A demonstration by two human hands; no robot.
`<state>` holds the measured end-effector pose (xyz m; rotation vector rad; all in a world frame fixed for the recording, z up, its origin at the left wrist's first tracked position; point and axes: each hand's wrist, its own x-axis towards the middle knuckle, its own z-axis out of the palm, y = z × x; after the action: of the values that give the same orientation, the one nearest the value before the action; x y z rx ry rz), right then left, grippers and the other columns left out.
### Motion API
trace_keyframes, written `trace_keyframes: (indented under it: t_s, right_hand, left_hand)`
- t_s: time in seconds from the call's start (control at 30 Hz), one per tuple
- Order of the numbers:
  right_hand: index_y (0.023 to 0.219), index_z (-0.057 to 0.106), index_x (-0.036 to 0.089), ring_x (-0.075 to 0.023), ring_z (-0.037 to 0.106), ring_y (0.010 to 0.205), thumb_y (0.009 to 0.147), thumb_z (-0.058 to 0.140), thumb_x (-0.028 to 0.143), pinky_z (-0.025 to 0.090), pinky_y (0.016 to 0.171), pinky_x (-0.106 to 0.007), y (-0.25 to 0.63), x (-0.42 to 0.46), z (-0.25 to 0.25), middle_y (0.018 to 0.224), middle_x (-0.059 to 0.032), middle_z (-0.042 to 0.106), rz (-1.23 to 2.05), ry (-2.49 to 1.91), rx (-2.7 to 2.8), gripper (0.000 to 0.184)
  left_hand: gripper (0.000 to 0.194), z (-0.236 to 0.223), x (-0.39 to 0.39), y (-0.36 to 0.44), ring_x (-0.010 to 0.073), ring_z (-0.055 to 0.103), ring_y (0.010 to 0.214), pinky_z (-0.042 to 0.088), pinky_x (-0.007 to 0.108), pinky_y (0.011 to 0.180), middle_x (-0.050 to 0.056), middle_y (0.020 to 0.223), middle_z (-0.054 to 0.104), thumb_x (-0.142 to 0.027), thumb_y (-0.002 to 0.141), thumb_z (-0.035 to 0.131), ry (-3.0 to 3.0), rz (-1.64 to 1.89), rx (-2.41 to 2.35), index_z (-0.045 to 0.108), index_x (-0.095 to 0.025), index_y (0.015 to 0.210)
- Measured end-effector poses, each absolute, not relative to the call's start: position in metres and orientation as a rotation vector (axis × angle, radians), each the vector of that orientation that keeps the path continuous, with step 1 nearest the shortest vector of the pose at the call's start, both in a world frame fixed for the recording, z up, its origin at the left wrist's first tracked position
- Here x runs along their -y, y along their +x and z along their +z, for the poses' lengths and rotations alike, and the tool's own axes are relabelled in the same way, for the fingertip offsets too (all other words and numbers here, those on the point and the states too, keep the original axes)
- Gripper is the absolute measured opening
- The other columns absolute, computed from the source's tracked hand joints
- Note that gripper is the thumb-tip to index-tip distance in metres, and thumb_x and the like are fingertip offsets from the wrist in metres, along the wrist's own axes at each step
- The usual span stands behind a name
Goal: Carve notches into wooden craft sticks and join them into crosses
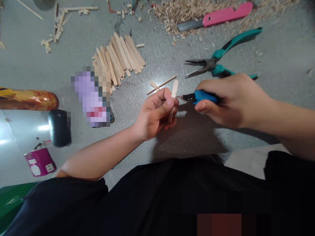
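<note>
Between the thumb and fingers of my left hand [157, 111] a wooden popsicle stick [175, 88] is pinched, standing roughly upright in view. My right hand [228, 101] is wrapped round a blue-handled utility knife [204, 96]. Its blade tip points left and meets or nearly meets the stick's edge beside my left fingertips; contact is too fine to tell. Just beyond my left hand, a thin wooden stick [169, 79] lies across a short piece of popsicle stick [154, 85] on the table.
Needle-nose pliers [211, 63] lie spread beyond my right hand. A pink-handled saw [227, 14] rests by wood shavings [177, 14]. Popsicle sticks [120, 55] are heaped at the back, near a blurred purple object [90, 95]. A dark rounded case [59, 127] and magenta box [40, 162] sit left.
</note>
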<state>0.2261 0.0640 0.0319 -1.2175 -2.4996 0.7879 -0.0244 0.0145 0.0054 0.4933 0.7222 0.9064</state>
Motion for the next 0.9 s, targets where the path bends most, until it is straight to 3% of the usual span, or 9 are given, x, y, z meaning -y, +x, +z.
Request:
trace_keyframes:
  t_s: [0.33, 0.57, 0.9]
  right_hand:
    - [0.081, 0.047, 0.030, -0.0223, 0.046, 0.054, 0.110, 0.026, 0.104, 0.028, 0.061, -0.039, 0.229, -0.065, 0.032, 0.064, -0.0017, 0.052, 0.820, -1.196, 2.532, 0.082]
    - [0.082, 0.047, 0.030, -0.0207, 0.045, 0.053, 0.114, 0.035, 0.099, 0.029, 0.059, -0.037, 0.231, -0.066, 0.029, 0.058, 0.0023, 0.044, 0.821, -1.095, 2.523, 0.077]
    - [0.090, 0.059, 0.026, -0.0217, 0.050, 0.060, 0.117, 0.039, 0.090, 0.023, 0.061, -0.035, 0.232, -0.058, 0.029, 0.069, -0.0024, 0.058, 0.424, -1.095, 2.546, 0.072]
  left_hand:
    - [0.061, 0.006, -0.013, -0.024, 0.0083, 0.049, 0.058, 0.038, 0.019, 0.042, -0.004, 0.080, 0.061, -0.054, 0.084, 0.110, 0.515, 0.922, -0.708, 0.058, -0.023, 0.087]
    - [0.061, 0.002, -0.011, -0.024, 0.0062, 0.046, 0.053, 0.039, 0.020, 0.043, -0.005, 0.081, 0.064, -0.058, 0.087, 0.109, 0.574, 0.928, -0.733, 0.059, -0.023, 0.088]
    - [0.058, 0.000, -0.004, -0.019, 0.0054, 0.041, 0.051, 0.034, 0.021, 0.044, -0.007, 0.075, 0.056, -0.059, 0.095, 0.103, 0.750, 1.119, -0.788, 0.056, -0.025, 0.088]
